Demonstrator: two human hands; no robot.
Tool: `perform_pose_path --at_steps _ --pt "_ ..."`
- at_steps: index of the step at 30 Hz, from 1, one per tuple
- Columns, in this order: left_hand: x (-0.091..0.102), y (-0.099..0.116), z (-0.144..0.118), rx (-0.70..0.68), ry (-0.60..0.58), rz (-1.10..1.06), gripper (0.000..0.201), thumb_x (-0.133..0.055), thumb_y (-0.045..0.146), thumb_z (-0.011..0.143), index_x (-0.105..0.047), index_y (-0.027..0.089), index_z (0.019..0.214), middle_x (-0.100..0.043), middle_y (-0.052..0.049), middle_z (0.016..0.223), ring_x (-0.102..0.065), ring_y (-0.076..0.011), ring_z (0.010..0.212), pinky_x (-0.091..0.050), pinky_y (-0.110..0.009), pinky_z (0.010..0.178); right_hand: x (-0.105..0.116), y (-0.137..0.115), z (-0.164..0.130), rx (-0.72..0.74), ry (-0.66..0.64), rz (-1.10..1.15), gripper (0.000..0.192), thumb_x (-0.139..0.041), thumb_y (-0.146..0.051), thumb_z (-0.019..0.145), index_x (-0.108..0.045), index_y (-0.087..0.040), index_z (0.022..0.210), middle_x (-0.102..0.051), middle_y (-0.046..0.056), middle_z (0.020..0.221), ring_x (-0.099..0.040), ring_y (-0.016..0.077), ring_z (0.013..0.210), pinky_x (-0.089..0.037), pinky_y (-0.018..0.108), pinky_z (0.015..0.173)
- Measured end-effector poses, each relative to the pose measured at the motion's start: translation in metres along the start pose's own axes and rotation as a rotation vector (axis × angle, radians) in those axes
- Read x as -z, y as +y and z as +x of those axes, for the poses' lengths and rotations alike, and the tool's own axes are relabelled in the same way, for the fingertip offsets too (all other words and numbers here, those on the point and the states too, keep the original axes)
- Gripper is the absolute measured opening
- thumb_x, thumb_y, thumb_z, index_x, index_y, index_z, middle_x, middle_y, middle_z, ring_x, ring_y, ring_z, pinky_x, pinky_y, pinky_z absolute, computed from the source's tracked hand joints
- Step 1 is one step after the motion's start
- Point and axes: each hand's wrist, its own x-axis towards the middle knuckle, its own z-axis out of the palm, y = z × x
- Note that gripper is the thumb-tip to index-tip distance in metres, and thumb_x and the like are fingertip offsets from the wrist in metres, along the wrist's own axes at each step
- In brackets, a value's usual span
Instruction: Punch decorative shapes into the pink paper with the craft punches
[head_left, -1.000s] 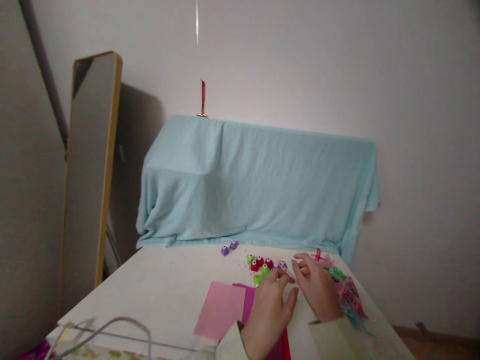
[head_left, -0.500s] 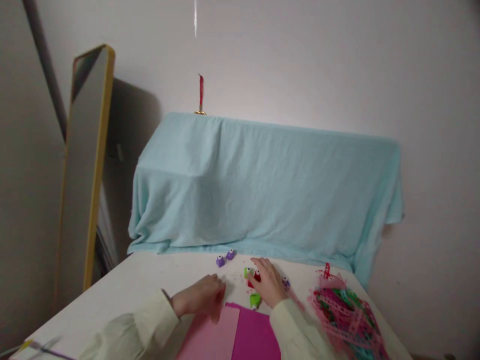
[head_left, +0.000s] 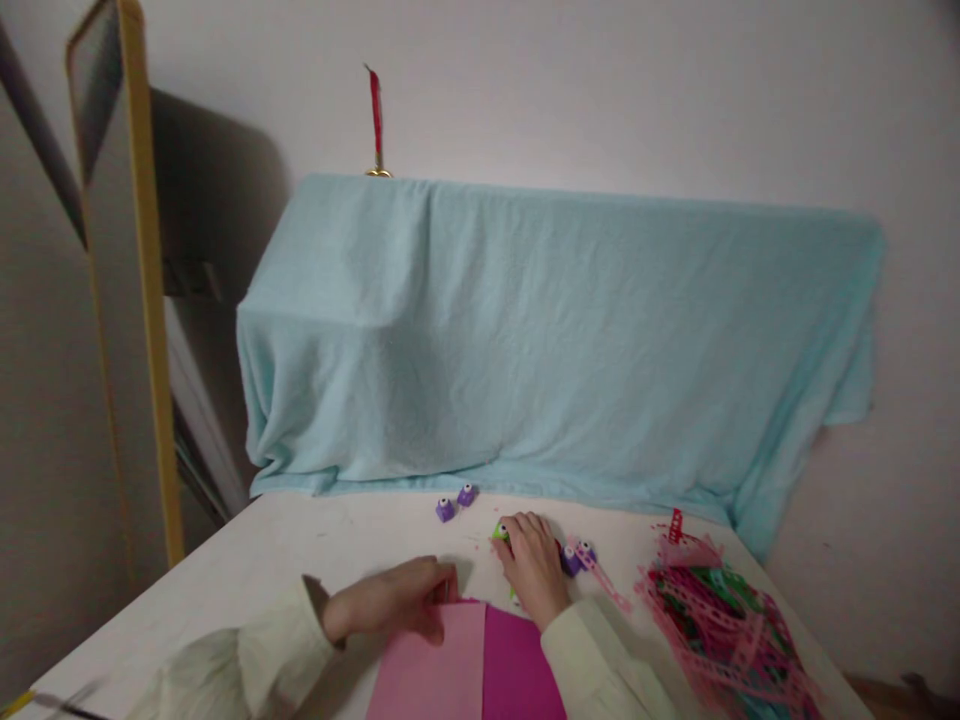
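Note:
My left hand (head_left: 397, 610) lies on the white table (head_left: 300, 560), its fingers on the top left corner of a light pink paper sheet (head_left: 439, 665). A magenta sheet (head_left: 517, 670) lies beside it on the right. My right hand (head_left: 534, 565) rests palm down over a cluster of small craft punches; a green punch (head_left: 499, 532) peeks out at its fingertips and two purple punches (head_left: 577, 556) sit just right of it. Whether the fingers grip a punch is hidden.
Two more purple punches (head_left: 454, 502) stand further back. A heap of pink, green and red punched paper strips (head_left: 720, 630) fills the table's right side. A pale blue cloth (head_left: 555, 340) drapes a bulky object behind. A gold-framed mirror (head_left: 142, 280) leans at left.
My left hand went from the middle to the left onto the pink sheet. My right hand left the strip heap and settled over the punches. The camera moved closer and tilted.

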Motion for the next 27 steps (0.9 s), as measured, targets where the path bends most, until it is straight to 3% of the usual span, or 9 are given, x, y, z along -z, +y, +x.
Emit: perform_pose_path --at_steps 3,4,6,9,13,16,19,23,27 --pt "0.017 0.01 0.013 -0.037 -0.049 -0.188 0.031 -0.069 0.047 0.069 -0.066 0.019 0.078 -0.059 -0.001 0.073 -0.051 -0.0176 0.07 -0.038 -0.024 0.063 0.013 -0.008 0.003 -0.039 0.15 0.218 0.019 -0.053 -0.027 0.09 -0.062 -0.02 0.104 -0.064 0.009 0.099 -0.055 0.0246 0.098 -0.041 0.037 0.089" --pt "0.021 0.013 0.019 -0.031 -0.125 -0.304 0.033 -0.067 0.05 0.072 -0.067 0.018 0.081 -0.06 -0.002 0.074 -0.053 -0.0176 0.07 -0.039 -0.024 0.062 0.018 -0.01 0.004 -0.071 0.212 0.326 0.021 -0.052 -0.03 0.09 -0.062 -0.02 0.106 -0.063 0.01 0.102 -0.056 0.0245 0.099 -0.043 0.037 0.089" --pt "0.02 0.015 0.032 -0.001 -0.181 -0.521 0.037 -0.069 0.052 0.07 -0.069 0.018 0.083 -0.063 -0.002 0.076 -0.056 -0.0174 0.07 -0.04 -0.024 0.063 0.024 -0.012 0.003 -0.153 0.288 0.576 0.027 -0.054 -0.036 0.089 -0.062 -0.02 0.109 -0.063 0.01 0.107 -0.058 0.0233 0.096 -0.045 0.036 0.086" --pt "-0.001 0.008 0.053 -0.003 -0.146 -0.794 0.041 -0.071 0.05 0.07 -0.071 0.014 0.089 -0.066 -0.006 0.083 -0.059 -0.0164 0.07 -0.042 -0.025 0.068 0.026 -0.011 -0.001 -0.295 0.279 0.96 0.036 -0.06 -0.041 0.085 -0.06 -0.018 0.114 -0.064 0.01 0.108 -0.061 0.0217 0.091 -0.048 0.033 0.082" --pt "-0.033 -0.008 0.07 -0.011 0.037 -0.983 0.042 -0.065 0.05 0.078 -0.069 0.008 0.085 -0.066 -0.007 0.076 -0.055 -0.0125 0.06 -0.039 -0.023 0.059 0.021 -0.007 -0.007 -0.435 0.233 1.276 0.047 -0.063 -0.045 0.082 -0.059 -0.016 0.119 -0.067 0.006 0.088 -0.063 0.0194 0.078 -0.05 0.03 0.071" --pt "-0.039 -0.011 0.073 -0.015 0.114 -0.997 0.041 -0.071 0.047 0.073 -0.068 0.007 0.084 -0.065 -0.006 0.073 -0.054 -0.0117 0.057 -0.037 -0.022 0.055 0.02 -0.007 -0.007 -0.475 0.232 1.376 0.045 -0.064 -0.046 0.081 -0.061 -0.015 0.114 -0.064 0.004 0.076 -0.06 0.0164 0.067 -0.048 0.027 0.061" --pt "-0.035 -0.007 0.072 -0.023 0.119 -1.0 0.04 -0.075 0.041 0.07 -0.067 0.01 0.094 -0.067 -0.007 0.081 -0.058 -0.0135 0.062 -0.04 -0.023 0.059 0.021 -0.006 -0.005 -0.467 0.195 1.402 0.039 -0.066 -0.046 0.08 -0.062 -0.016 0.104 -0.06 0.001 0.07 -0.055 0.0128 0.059 -0.044 0.023 0.053" --pt "-0.032 -0.004 0.071 0.007 0.149 -0.935 0.033 -0.073 0.042 0.072 -0.067 0.01 0.08 -0.065 -0.003 0.069 -0.053 -0.0109 0.054 -0.035 -0.022 0.053 0.023 -0.004 -0.004 -0.398 0.165 1.367 0.029 -0.066 -0.044 0.08 -0.057 -0.019 0.092 -0.06 0.0 0.07 -0.048 0.0089 0.05 -0.038 0.02 0.047" --pt "-0.033 -0.007 0.071 -0.003 0.157 -0.916 0.034 -0.071 0.043 0.074 -0.064 0.01 0.078 -0.063 -0.004 0.069 -0.051 -0.0108 0.053 -0.032 -0.021 0.05 0.026 -0.005 -0.007 -0.449 0.117 1.312 0.029 -0.061 -0.047 0.083 -0.049 -0.02 0.082 -0.048 -0.008 0.052 -0.03 0.005 0.035 -0.019 0.017 0.034"
